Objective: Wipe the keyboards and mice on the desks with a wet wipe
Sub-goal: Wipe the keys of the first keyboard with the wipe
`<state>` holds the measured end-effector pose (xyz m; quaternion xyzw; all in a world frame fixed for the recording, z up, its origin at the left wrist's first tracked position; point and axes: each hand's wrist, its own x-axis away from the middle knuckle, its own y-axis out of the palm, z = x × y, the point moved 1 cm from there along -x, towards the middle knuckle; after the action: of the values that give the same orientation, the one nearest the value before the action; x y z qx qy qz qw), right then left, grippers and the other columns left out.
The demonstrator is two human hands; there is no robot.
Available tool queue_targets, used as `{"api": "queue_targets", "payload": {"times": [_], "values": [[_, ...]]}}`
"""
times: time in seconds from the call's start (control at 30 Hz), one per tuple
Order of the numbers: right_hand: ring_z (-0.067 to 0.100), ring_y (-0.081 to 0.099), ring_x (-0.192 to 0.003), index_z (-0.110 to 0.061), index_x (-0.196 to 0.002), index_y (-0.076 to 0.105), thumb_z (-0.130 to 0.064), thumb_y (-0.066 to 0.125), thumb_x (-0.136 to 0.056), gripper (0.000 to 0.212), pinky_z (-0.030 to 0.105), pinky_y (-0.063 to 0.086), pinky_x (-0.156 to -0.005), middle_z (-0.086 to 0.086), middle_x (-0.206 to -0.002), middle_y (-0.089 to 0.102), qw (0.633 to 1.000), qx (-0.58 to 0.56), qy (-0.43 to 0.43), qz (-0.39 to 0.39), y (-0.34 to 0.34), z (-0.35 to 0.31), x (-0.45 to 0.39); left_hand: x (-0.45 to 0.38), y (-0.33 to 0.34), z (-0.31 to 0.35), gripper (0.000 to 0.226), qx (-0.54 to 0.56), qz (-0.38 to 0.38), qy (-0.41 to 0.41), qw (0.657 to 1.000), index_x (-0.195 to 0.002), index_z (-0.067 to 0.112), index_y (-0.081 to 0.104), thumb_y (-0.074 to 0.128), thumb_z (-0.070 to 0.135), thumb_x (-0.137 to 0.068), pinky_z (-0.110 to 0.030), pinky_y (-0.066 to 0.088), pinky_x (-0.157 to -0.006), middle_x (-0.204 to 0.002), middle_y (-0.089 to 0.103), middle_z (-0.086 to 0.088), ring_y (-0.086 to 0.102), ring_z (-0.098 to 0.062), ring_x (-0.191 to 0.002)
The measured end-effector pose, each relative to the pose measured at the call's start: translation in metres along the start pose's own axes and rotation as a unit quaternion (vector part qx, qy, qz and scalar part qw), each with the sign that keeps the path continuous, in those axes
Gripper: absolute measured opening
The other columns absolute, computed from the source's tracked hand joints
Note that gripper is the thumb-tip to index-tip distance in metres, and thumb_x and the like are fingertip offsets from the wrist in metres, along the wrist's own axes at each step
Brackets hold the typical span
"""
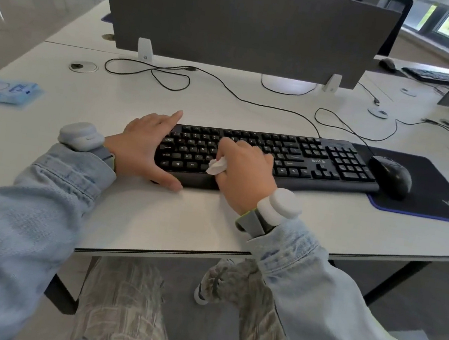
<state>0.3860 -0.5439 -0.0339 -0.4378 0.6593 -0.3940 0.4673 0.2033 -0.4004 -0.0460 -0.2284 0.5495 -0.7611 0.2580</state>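
In the head view, a black keyboard (276,156) lies on a white desk (154,217), and everything else is placed against it. The left hand (146,145) rests at the keyboard's left end, fingers straight and spread apart, the forefinger lying along the far left corner and the thumb along the near edge, bracing the board rather than gripping it. The right hand (246,170) sits over the left-centre keys with its fingers curled together around a crumpled white wet wipe (216,166), which pokes out beneath the palm and presses on the lower key rows. Just right of the keyboard, a black mouse (391,174) sits on a dark mouse pad (428,196) with a blue border; the pad's left edge runs under the keyboard's right end. Well to the left of the keyboard, near the desk's edge, lies a blue packet of wipes (4,89). Behind the keyboard black cables (228,87) loop across the desk toward a grey divider panel (237,20). Far behind and to the right, past the panel, a second keyboard (430,74) and second mouse (387,63) rest on another desk.
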Motion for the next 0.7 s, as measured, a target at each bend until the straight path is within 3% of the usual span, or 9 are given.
{"api": "queue_targets", "payload": {"times": [0.17, 0.4, 0.5, 0.7], "values": [[0.027, 0.054, -0.09, -0.028, -0.091, 0.05, -0.023, 0.055, -0.087, 0.008, 0.039, 0.033, -0.079, -0.001, -0.094, 0.059, 0.998, 0.006, 0.064, -0.001, -0.022, 0.062, 0.004, -0.009, -0.001, 0.018, 0.162, -0.037, -0.013, 0.001, 0.999, -0.159, 0.028, -0.011, 0.046, 0.107, -0.03, -0.049, 0.007, -0.123, -0.159, 0.021, -0.002, 0.013, -0.019, -0.147], [0.023, 0.052, -0.082, -0.027, -0.083, 0.05, -0.021, 0.057, -0.087, 0.01, 0.04, 0.039, -0.08, -0.008, -0.077, 0.054, 0.99, 0.044, 0.132, 0.034, -0.057, 0.133, -0.003, -0.032, -0.001, 0.066, 0.16, -0.068, -0.037, 0.0, 0.997, -0.158, 0.03, -0.016, 0.045, 0.103, -0.029, -0.054, -0.006, -0.123, -0.163, 0.018, -0.002, 0.008, -0.02, -0.151], [0.022, 0.053, -0.079, -0.028, -0.081, 0.051, -0.025, 0.057, -0.087, 0.009, 0.042, 0.046, -0.081, -0.009, -0.072, 0.052, 0.994, 0.001, 0.096, 0.056, -0.058, 0.138, -0.014, -0.05, 0.002, 0.089, 0.16, -0.077, -0.039, 0.011, 0.996, -0.157, 0.031, -0.017, 0.045, 0.103, -0.029, -0.054, -0.006, -0.123, -0.164, 0.017, -0.002, 0.007, -0.021, -0.153], [0.023, 0.057, -0.09, -0.023, -0.091, 0.062, -0.027, 0.058, -0.087, 0.007, 0.042, 0.046, -0.085, -0.003, -0.086, 0.061, 0.999, -0.002, 0.042, 0.002, -0.043, 0.129, -0.036, -0.077, 0.014, 0.126, 0.161, -0.079, -0.044, 0.016, 0.996, -0.158, 0.031, -0.017, 0.043, 0.102, -0.026, -0.054, -0.006, -0.122, -0.159, 0.024, -0.001, 0.015, -0.025, -0.15]]}}
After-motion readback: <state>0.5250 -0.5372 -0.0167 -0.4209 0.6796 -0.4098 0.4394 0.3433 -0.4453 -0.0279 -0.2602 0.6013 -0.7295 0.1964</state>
